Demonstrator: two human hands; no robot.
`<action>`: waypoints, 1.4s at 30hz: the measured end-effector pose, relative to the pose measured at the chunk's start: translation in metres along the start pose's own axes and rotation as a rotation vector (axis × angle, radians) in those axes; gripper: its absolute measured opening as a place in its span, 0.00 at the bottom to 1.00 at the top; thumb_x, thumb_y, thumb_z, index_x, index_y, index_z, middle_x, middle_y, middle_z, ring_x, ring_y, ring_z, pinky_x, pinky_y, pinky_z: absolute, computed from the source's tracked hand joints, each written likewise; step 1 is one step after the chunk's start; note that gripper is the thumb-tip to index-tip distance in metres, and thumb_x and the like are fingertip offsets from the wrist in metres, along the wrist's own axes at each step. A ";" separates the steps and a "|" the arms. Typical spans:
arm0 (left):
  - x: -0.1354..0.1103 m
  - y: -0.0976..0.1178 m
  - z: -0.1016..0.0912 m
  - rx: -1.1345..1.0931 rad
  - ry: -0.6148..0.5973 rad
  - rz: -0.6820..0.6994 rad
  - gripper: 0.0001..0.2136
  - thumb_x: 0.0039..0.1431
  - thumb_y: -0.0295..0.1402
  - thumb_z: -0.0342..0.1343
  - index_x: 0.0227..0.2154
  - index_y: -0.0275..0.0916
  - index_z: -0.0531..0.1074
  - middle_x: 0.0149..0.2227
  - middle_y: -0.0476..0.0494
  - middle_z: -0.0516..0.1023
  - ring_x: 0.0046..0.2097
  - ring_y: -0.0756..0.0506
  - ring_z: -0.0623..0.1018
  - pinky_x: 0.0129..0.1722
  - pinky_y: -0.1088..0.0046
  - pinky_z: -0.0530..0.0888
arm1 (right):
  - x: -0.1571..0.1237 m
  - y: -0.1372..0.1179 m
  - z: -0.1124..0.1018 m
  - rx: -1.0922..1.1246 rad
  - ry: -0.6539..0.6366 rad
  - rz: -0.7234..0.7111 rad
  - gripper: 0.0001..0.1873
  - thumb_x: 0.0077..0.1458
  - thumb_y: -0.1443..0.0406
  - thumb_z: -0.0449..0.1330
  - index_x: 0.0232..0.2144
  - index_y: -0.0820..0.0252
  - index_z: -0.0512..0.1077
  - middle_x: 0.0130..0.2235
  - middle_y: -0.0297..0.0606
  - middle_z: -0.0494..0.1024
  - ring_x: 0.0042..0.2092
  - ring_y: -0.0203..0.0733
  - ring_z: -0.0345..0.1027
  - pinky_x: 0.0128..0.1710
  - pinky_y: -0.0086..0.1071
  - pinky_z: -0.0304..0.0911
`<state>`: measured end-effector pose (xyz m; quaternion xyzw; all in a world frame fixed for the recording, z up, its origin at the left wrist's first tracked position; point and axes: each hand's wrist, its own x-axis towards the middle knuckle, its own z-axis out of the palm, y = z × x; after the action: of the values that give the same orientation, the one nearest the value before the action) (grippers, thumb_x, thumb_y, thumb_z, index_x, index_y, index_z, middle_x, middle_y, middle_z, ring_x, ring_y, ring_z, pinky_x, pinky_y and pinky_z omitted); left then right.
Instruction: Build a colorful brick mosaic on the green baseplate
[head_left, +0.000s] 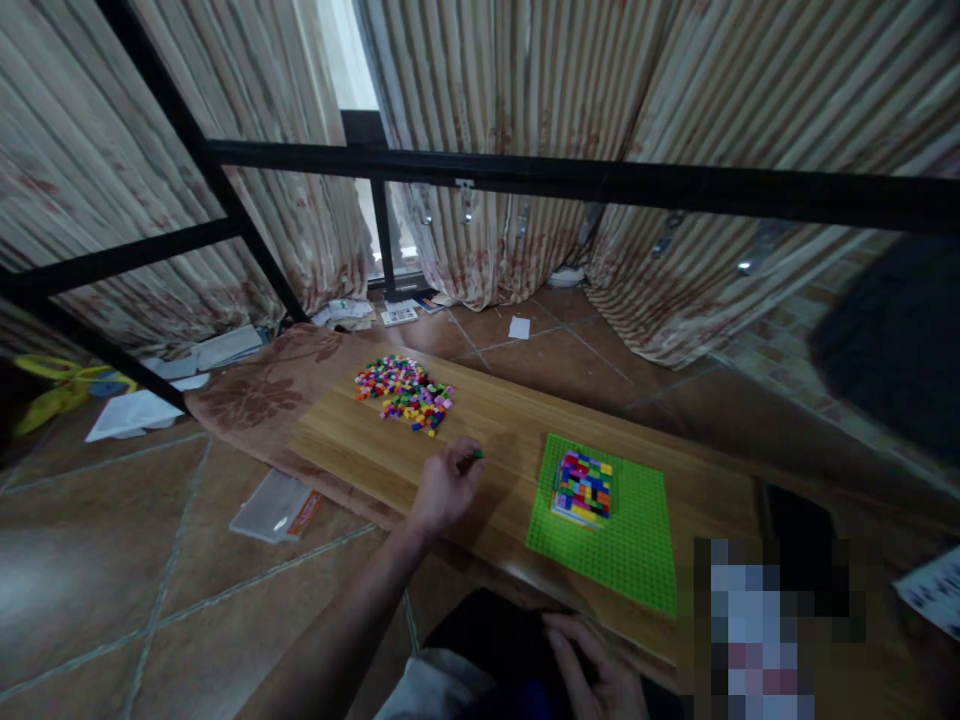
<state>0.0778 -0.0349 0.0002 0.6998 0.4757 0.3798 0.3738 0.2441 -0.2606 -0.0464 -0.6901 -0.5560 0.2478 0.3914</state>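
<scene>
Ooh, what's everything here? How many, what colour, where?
Table: one, brown, centre
Baseplate: one, green, on table, right
Brick block: one, multicoloured, on baseplate
Loose bricks: many, multicoloured, on table, left
Held brick: one, green, over table
Cloth: one, brown, table's left end
Plastic thing: one, clear, floor
Papers: several, white, floor
Unclear thing: one, yellow, far left
Frame: one, black, upper half
Curtains: several, striped beige, background
Floor tiles: many, brown, around table
Dark shape: one, unclear, right edge
Pixelated patch: one, mixed colours, lower right
Left hand: one, bare, holding green brick
Right hand: one, bare, bottom centre

The left hand's grip (450,485) holds a green brick (478,454) over the table (499,420).
</scene>
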 end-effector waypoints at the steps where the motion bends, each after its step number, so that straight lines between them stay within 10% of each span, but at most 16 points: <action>1: -0.003 0.011 0.014 -0.036 -0.060 0.032 0.06 0.57 0.31 0.55 0.37 0.38 0.73 0.34 0.47 0.79 0.35 0.49 0.78 0.37 0.76 0.72 | 0.002 -0.002 -0.002 0.007 -0.014 -0.007 0.12 0.58 0.57 0.56 0.37 0.53 0.78 0.38 0.36 0.82 0.40 0.40 0.77 0.39 0.25 0.71; 11: 0.018 0.047 0.100 -0.104 -0.188 -0.056 0.07 0.54 0.36 0.59 0.31 0.38 0.76 0.28 0.48 0.79 0.30 0.50 0.76 0.31 0.77 0.70 | -0.004 0.001 -0.019 0.045 0.015 0.059 0.12 0.60 0.59 0.55 0.38 0.52 0.77 0.38 0.35 0.81 0.41 0.39 0.76 0.40 0.25 0.70; 21: 0.017 0.058 0.106 0.227 -0.123 -0.074 0.08 0.54 0.40 0.60 0.31 0.41 0.78 0.31 0.48 0.81 0.32 0.48 0.77 0.32 0.76 0.69 | 0.001 0.004 -0.026 0.150 0.111 0.120 0.14 0.58 0.55 0.56 0.35 0.54 0.78 0.38 0.39 0.81 0.39 0.42 0.77 0.37 0.26 0.71; 42: 0.023 0.062 0.101 0.145 -0.180 -0.066 0.10 0.60 0.31 0.52 0.36 0.39 0.79 0.33 0.45 0.81 0.34 0.49 0.77 0.35 0.76 0.70 | -0.003 0.006 -0.024 0.170 0.077 0.144 0.13 0.58 0.57 0.57 0.36 0.54 0.78 0.37 0.39 0.81 0.39 0.42 0.76 0.39 0.27 0.71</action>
<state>0.1964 -0.0460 0.0153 0.7403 0.4891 0.2678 0.3755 0.2650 -0.2700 -0.0377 -0.7018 -0.4663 0.2948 0.4508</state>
